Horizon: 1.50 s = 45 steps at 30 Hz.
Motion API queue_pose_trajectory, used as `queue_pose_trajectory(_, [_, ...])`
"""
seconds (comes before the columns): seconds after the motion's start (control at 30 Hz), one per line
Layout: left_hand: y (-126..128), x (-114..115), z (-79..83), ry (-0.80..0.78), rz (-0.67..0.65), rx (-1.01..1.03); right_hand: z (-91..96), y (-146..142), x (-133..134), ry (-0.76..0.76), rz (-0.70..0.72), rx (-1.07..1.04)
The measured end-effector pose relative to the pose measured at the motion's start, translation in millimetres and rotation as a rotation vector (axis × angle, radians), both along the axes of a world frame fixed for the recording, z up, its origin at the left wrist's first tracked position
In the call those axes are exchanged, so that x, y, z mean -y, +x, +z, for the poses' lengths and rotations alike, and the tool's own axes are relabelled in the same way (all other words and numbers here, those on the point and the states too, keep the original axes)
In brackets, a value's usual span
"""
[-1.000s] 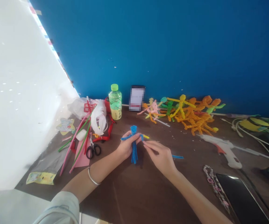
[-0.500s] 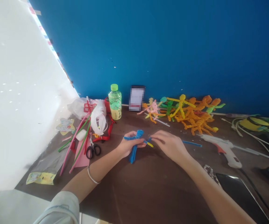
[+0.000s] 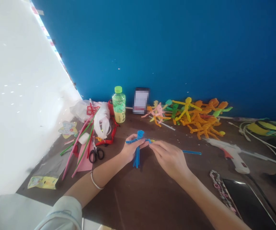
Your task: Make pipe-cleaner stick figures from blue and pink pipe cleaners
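My left hand [image 3: 129, 150] is closed on a blue pipe cleaner figure [image 3: 137, 159], held above the middle of the table. Its coiled head stands above my thumb and several blue strands hang below. One blue arm points left; the other reaches right and ends in a yellow tip [image 3: 152, 141]. At that arm my right hand [image 3: 170, 156] pinches a blue pipe cleaner [image 3: 192, 152], whose long free end sticks out to the right behind the hand. My right fingertips almost meet my left ones and partly hide the arm.
Left are black-handled scissors [image 3: 96, 154], loose pipe cleaners [image 3: 81, 132], a plastic bag [image 3: 101, 119] and a green-capped bottle [image 3: 119, 107]. Behind on the right lie pipe cleaner figures [image 3: 200, 119]; nearer are a glue gun [image 3: 233, 153] and a dark phone [image 3: 249, 203].
My right hand has moved left, up against the figure's arm. The figure has turned more upright, its strands now hanging straighter, and less of the yellow tip shows.
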<state>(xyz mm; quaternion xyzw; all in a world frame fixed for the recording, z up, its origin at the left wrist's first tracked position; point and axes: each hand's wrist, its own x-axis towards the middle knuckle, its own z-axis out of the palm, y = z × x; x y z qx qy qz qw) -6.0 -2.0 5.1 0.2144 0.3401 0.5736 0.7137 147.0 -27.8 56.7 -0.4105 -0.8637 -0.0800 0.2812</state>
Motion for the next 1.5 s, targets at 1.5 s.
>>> queue_pose_trajectory(1.5, [-4, 0, 9.8, -0.171, -0.043, 0.189, -15.8, 0, 7, -0.466, -0.008, -0.569])
